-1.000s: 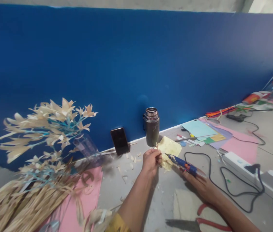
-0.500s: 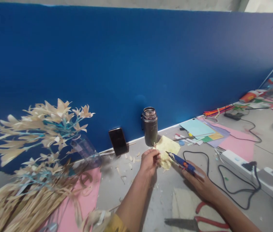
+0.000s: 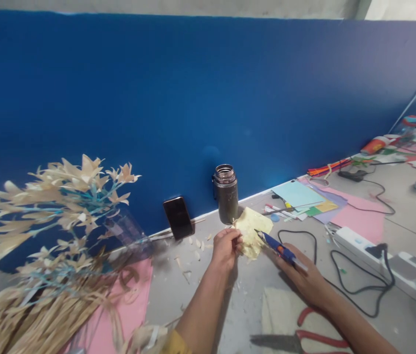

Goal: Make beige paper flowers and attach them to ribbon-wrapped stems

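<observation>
- Two hands meet in the lower centre of the frame. The left hand (image 3: 226,246) pinches a crumpled pale-yellow paper piece (image 3: 249,231) by its left edge, fingers closed on it.
- The right hand (image 3: 306,281) is wrapped around a blue glue gun (image 3: 281,251), whose nozzle touches the paper.
- A black cord (image 3: 388,268) loops across the grey tabletop (image 3: 208,290) to a white power strip (image 3: 359,244) at the right.
- Just behind the paper stands a dark metal flask (image 3: 225,196). To its left, a phone (image 3: 178,218) leans on the blue wall (image 3: 208,98).
- Paper flowers (image 3: 64,196) fill the left side, and red-handled scissors (image 3: 304,339) lie at the bottom edge.
</observation>
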Action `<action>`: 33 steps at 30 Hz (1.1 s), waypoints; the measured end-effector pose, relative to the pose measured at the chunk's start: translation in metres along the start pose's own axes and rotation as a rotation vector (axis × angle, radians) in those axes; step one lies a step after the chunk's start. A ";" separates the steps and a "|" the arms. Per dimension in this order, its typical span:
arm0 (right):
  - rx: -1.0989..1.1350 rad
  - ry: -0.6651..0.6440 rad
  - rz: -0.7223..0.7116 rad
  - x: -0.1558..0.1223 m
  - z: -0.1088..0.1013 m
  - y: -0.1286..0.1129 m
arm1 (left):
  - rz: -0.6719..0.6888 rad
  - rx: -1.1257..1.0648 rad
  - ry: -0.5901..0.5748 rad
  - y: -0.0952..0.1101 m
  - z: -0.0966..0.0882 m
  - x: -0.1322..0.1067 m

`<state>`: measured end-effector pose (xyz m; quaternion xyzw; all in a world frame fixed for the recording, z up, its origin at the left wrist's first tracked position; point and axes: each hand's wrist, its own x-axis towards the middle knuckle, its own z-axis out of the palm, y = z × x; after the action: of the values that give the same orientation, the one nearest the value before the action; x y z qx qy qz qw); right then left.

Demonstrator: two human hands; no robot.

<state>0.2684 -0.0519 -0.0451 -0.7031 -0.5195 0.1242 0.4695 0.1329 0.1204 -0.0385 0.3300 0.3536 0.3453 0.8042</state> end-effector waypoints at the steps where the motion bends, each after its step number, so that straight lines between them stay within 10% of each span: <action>1: 0.000 -0.024 -0.032 0.000 0.000 -0.003 | 0.003 0.000 -0.001 0.000 0.000 0.000; 13: -0.517 -0.176 -0.061 0.007 0.007 0.020 | 0.057 0.009 -0.079 0.010 0.006 -0.008; 22: -0.305 -0.027 -0.113 0.040 -0.024 -0.019 | 0.355 0.314 -0.104 0.018 0.025 -0.024; 33: -0.184 -0.219 0.008 0.073 -0.015 -0.049 | 0.406 0.515 -0.203 0.011 0.031 -0.039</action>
<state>0.2798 0.0026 0.0239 -0.7276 -0.5739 0.1538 0.3430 0.1338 0.0866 -0.0003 0.6188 0.2743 0.3630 0.6404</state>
